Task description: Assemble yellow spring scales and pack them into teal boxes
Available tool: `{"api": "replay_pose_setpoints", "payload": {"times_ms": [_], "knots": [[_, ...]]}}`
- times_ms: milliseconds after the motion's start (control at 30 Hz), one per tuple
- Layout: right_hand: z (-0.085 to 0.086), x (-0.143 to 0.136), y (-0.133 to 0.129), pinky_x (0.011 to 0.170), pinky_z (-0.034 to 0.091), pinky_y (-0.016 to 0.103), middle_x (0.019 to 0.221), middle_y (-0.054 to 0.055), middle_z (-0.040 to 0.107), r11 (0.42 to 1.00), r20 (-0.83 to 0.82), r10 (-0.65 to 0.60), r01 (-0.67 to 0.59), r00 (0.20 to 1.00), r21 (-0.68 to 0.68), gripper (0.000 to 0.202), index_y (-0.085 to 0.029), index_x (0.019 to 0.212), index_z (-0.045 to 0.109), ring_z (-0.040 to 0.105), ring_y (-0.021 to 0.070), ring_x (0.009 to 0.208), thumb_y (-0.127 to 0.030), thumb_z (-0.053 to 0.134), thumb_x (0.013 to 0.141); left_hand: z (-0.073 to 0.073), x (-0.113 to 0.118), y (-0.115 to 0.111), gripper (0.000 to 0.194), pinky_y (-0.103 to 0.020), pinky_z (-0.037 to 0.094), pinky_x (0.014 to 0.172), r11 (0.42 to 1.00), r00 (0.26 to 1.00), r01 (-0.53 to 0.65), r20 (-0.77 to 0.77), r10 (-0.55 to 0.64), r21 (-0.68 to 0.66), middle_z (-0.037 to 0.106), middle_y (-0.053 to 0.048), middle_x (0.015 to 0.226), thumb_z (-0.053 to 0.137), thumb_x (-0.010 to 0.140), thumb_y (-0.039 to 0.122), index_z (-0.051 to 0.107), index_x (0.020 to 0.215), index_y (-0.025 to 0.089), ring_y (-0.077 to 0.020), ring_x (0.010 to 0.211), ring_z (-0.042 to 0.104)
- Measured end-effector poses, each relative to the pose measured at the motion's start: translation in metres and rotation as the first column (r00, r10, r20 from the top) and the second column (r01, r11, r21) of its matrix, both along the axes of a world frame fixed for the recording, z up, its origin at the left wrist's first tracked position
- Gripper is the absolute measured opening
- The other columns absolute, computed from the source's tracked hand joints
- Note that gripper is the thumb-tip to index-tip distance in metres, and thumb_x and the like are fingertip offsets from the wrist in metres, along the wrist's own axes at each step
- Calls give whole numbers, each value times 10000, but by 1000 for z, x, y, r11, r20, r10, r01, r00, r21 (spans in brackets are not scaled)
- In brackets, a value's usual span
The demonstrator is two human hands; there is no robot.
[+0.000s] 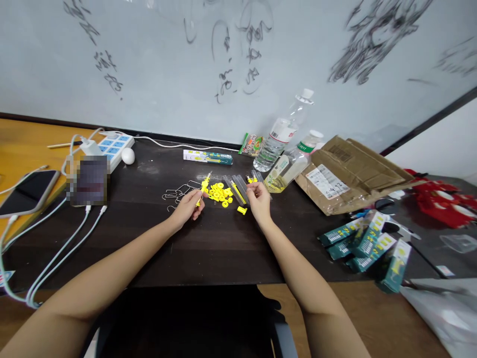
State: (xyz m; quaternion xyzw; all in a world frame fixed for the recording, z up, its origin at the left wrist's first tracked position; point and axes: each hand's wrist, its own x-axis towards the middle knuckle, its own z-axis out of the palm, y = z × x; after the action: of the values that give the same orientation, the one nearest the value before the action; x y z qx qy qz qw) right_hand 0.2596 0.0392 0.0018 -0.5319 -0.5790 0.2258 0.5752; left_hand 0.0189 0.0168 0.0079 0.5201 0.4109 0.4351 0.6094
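My left hand (189,206) is closed round a yellow pen-like piece (204,186) with a metal tip pointing up. My right hand (259,201) has its fingertips pressed together beside the clear tubes; a small yellow and metal part (251,179) shows at its fingertips. Between the hands lies a pile of small yellow rings and pieces (219,193). Clear plastic tubes (238,189), one with a yellow strip inside, lie just left of my right hand. A separate yellow piece (242,211) sits nearer the front. Bent metal wire pieces (178,193) are beside my left hand.
Behind the pile lies a long box (207,157). Two bottles (278,141) (296,161) and a snack packet (251,144) stand by the whiteboard. At right are a cardboard parcel (346,174) and several green boxes (368,241); at left, a power strip (117,146), cables and a phone (28,191).
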Motion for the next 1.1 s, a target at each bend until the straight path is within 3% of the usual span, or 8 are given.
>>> {"api": "replay_pose_setpoints", "payload": {"times_ms": [133,433,733,1100], "knots": [[-3,-1,0,595,390,254,684,-15,521,998,92,20,-14,996,-64,133,-172,832,561,479,127,598,-268,503,762,-4,-1,3,297,-162,293,330,1000,1000,-4,24,5,-13,456,67,544,455,891,438,547,959,164,-43,337,350],[-8,0,-1,600,395,254,652,-24,514,998,211,41,-28,977,-65,127,-176,840,575,483,132,591,-255,498,777,-5,1,2,294,-173,327,338,997,998,53,30,-51,-63,478,51,531,363,866,257,571,1047,155,-67,347,387],[-9,-3,-2,590,392,251,687,-16,545,997,261,48,-32,964,-68,112,-184,842,579,488,133,600,-237,501,781,-8,2,4,236,-168,329,344,996,997,71,29,-70,-48,480,53,554,405,878,297,552,999,159,-58,354,379],[-2,-5,-8,673,421,281,783,25,610,995,473,64,-91,879,36,111,-185,829,601,532,161,694,-188,492,814,-6,1,1,262,-159,299,347,997,997,75,-14,-75,-26,467,60,568,424,901,357,558,1009,158,-41,352,359]]}}
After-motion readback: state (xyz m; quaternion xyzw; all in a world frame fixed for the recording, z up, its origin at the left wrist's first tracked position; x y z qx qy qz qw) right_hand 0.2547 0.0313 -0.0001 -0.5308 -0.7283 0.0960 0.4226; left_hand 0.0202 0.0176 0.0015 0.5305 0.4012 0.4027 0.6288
